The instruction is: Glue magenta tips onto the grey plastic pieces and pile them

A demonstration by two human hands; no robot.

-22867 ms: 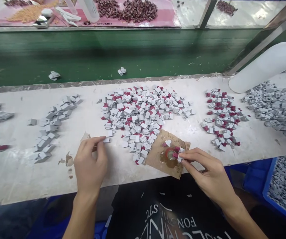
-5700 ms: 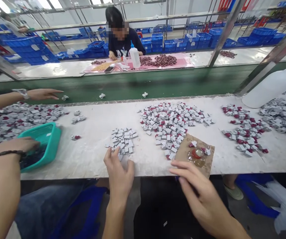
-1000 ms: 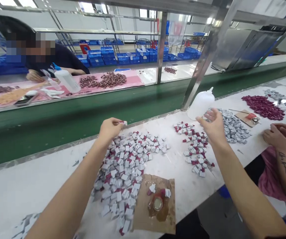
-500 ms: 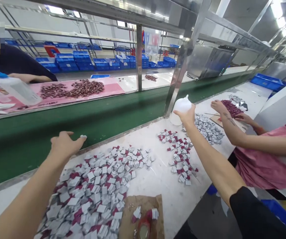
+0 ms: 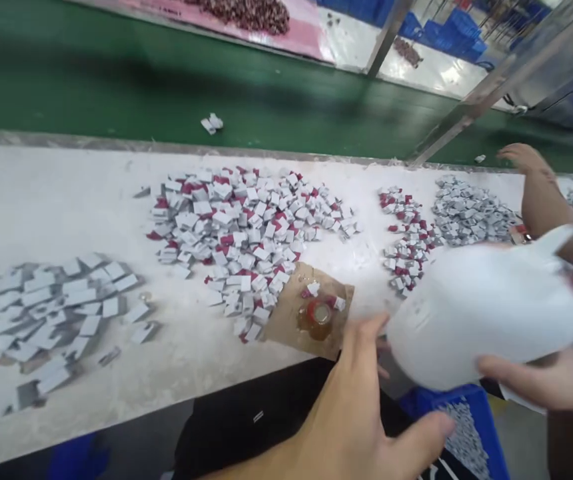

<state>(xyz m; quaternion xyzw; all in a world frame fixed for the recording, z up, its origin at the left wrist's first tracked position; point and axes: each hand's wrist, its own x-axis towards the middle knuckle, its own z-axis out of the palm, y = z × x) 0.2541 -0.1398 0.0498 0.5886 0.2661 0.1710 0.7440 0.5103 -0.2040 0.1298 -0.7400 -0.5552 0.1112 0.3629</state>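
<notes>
A white plastic bottle (image 5: 486, 310) with a pointed spout lies tilted in the air at the right, close to the camera. My right hand (image 5: 551, 373) grips it from its far right side, thumb across its lower face. Beside the bottle's base, my left hand (image 5: 366, 407) is spread with nothing visible in it. Left of my hands, a brown cardboard piece (image 5: 286, 320) on the white table (image 5: 166, 373) bears a round red-rimmed cap (image 5: 319, 313) and a few small pieces. A large pile of grey and dark-red pieces (image 5: 236, 220) adjoins the cardboard.
Grey pieces (image 5: 61, 300) lie at the left and another grey heap (image 5: 471, 210) at the right. Behind the table runs a green belt (image 5: 141, 87) carrying a small piece (image 5: 212, 123). A metal post (image 5: 456, 123) rises beyond. A co-worker's hand (image 5: 524, 159) reaches over the belt. A blue bin (image 5: 496, 433) stands below.
The view has turned down and left. My right hand has brought the bottle from the post toward me. My left hand has left the belt, where a small piece now lies, and come near the bottle.
</notes>
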